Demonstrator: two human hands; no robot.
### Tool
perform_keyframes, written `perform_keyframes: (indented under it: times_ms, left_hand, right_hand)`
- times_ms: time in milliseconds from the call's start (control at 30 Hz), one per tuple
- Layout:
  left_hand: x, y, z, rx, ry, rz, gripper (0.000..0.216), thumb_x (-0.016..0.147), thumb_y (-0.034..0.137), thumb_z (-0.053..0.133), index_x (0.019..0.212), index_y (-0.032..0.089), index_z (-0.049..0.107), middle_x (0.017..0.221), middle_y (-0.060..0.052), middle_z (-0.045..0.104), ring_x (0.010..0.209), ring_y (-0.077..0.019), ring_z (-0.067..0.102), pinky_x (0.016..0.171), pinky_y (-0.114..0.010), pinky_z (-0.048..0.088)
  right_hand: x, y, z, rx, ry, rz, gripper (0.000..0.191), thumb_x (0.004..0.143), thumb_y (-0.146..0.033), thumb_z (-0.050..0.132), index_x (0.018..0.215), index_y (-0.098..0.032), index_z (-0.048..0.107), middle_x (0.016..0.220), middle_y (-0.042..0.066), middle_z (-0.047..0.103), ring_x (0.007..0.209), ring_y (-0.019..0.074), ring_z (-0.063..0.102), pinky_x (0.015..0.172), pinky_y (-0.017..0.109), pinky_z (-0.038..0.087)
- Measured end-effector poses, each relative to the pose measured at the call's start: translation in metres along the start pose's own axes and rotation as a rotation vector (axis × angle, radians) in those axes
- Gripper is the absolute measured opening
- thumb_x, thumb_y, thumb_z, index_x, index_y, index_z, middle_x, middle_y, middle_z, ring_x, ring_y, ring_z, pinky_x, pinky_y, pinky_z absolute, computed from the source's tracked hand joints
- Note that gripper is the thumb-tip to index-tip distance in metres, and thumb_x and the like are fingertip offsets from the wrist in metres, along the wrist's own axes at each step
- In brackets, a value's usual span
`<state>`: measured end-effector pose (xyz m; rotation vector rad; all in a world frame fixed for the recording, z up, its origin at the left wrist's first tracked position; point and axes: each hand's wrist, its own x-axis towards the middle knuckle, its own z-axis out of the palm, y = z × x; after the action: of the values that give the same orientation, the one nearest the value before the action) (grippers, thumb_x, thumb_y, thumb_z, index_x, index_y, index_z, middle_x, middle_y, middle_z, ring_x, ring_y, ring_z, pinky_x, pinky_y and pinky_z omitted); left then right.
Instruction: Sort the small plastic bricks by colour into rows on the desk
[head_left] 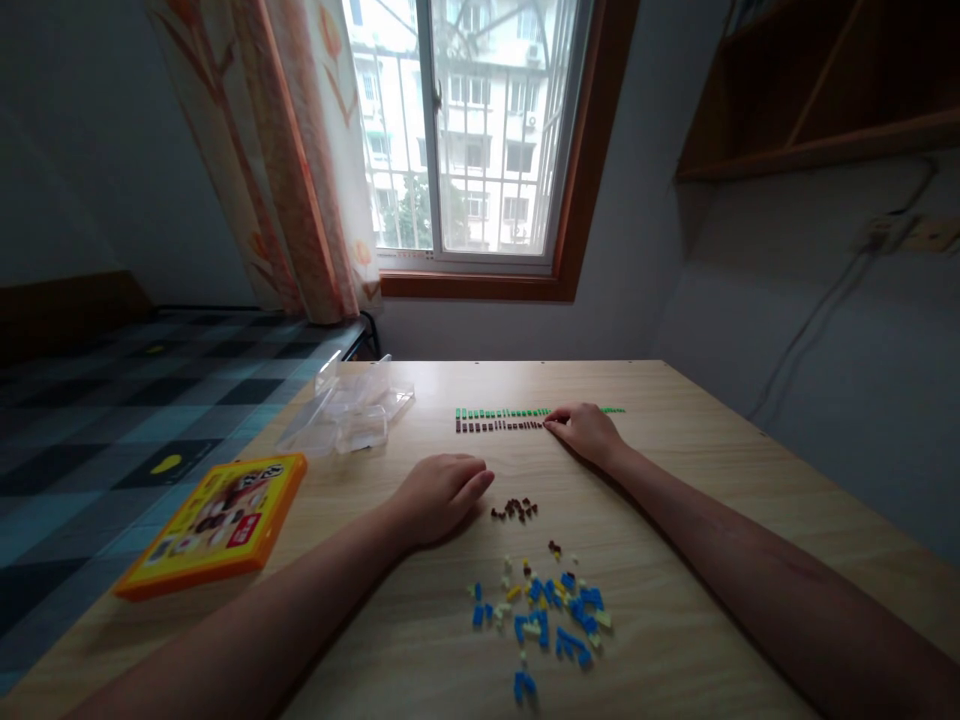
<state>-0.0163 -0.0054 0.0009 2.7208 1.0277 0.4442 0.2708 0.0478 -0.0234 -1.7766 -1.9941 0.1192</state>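
My right hand reaches to the far part of the table, its fingertips pinched at the right end of a row of small brown bricks. The tiny brick between those fingers is mostly hidden. Just behind runs a parallel row of green bricks, partly covered by this hand. My left hand lies on the table, fingers loosely stretched with the thumb a little apart, nothing visible in it. To its right is a small loose pile of brown bricks.
Nearer me lie scattered blue, yellow and cream bricks. At the left stand an orange-yellow box and clear plastic containers. The wooden table ends before a window; a bed is on the left.
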Motion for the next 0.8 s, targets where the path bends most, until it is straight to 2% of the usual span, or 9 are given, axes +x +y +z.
perform_keyframes:
  times_ms: [200, 333, 400, 500, 633, 700, 800]
  left_hand:
    - [0.001, 0.0, 0.0, -0.003, -0.007, 0.008, 0.044, 0.099, 0.043, 0.026, 0.068, 0.02, 0.047, 0.069, -0.002, 0.056, 0.066, -0.0176, 0.05, 0.064, -0.029, 0.033]
    - [0.001, -0.001, -0.001, -0.006, -0.001, 0.006, 0.044, 0.099, 0.043, 0.026, 0.067, 0.02, 0.047, 0.068, -0.002, 0.055, 0.066, -0.0177, 0.05, 0.065, -0.029, 0.033]
    - [0.001, -0.001, -0.001, -0.012, -0.002, 0.002, 0.044, 0.099, 0.042, 0.026, 0.066, 0.02, 0.046, 0.068, -0.002, 0.055, 0.066, -0.0175, 0.05, 0.065, -0.029, 0.034]
    - [0.0, -0.001, -0.001, -0.015, 0.005, 0.0, 0.044, 0.099, 0.042, 0.026, 0.066, 0.02, 0.045, 0.068, -0.002, 0.056, 0.065, -0.017, 0.05, 0.064, -0.029, 0.034]
    - [0.0, -0.001, -0.001, -0.016, 0.007, -0.003, 0.043, 0.1, 0.042, 0.027, 0.067, 0.02, 0.046, 0.069, -0.002, 0.057, 0.066, -0.0167, 0.05, 0.065, -0.029, 0.034]
    - [0.0, 0.0, -0.001, -0.022, 0.005, -0.006, 0.043, 0.1, 0.042, 0.027, 0.067, 0.02, 0.045, 0.069, -0.002, 0.057, 0.066, -0.0166, 0.05, 0.065, -0.029, 0.034]
    - [0.0, 0.0, -0.002, -0.024, 0.003, -0.014, 0.044, 0.1, 0.042, 0.027, 0.066, 0.02, 0.045, 0.068, -0.001, 0.057, 0.065, -0.0164, 0.05, 0.064, -0.028, 0.035]
  right_hand:
    - [-0.003, -0.001, -0.004, 0.017, 0.017, -0.002, 0.027, 0.085, -0.04, 0.06, 0.097, -0.025, 0.078, 0.092, 0.004, 0.076, 0.085, 0.0202, 0.067, 0.072, 0.028, 0.046]
    - [-0.007, 0.0, -0.008, 0.13, 0.041, -0.115, 0.025, 0.082, -0.036, 0.062, 0.094, -0.021, 0.078, 0.08, 0.004, 0.074, 0.071, 0.0164, 0.063, 0.069, 0.027, 0.045]
    - [-0.009, 0.0, -0.01, 0.249, -0.057, -0.188, 0.026, 0.08, -0.036, 0.064, 0.091, -0.018, 0.078, 0.073, 0.004, 0.072, 0.065, 0.0147, 0.059, 0.063, 0.026, 0.043]
    - [-0.013, -0.002, -0.016, 0.434, -0.335, -0.227, 0.029, 0.077, -0.038, 0.067, 0.089, -0.015, 0.078, 0.072, 0.005, 0.071, 0.064, 0.0139, 0.059, 0.059, 0.024, 0.042]
    - [-0.018, -0.014, -0.032, 0.465, -0.667, -0.274, 0.032, 0.073, -0.041, 0.073, 0.09, -0.015, 0.078, 0.077, 0.005, 0.072, 0.068, 0.0141, 0.06, 0.058, 0.022, 0.042]
    - [-0.021, -0.023, -0.039, 0.434, -0.737, -0.318, 0.031, 0.072, -0.042, 0.074, 0.088, -0.015, 0.078, 0.073, 0.004, 0.07, 0.065, 0.0126, 0.058, 0.056, 0.021, 0.041]
    - [-0.026, -0.036, -0.043, 0.389, -0.772, -0.383, 0.027, 0.073, -0.041, 0.075, 0.084, -0.016, 0.077, 0.07, 0.002, 0.068, 0.062, 0.0108, 0.055, 0.055, 0.02, 0.04]
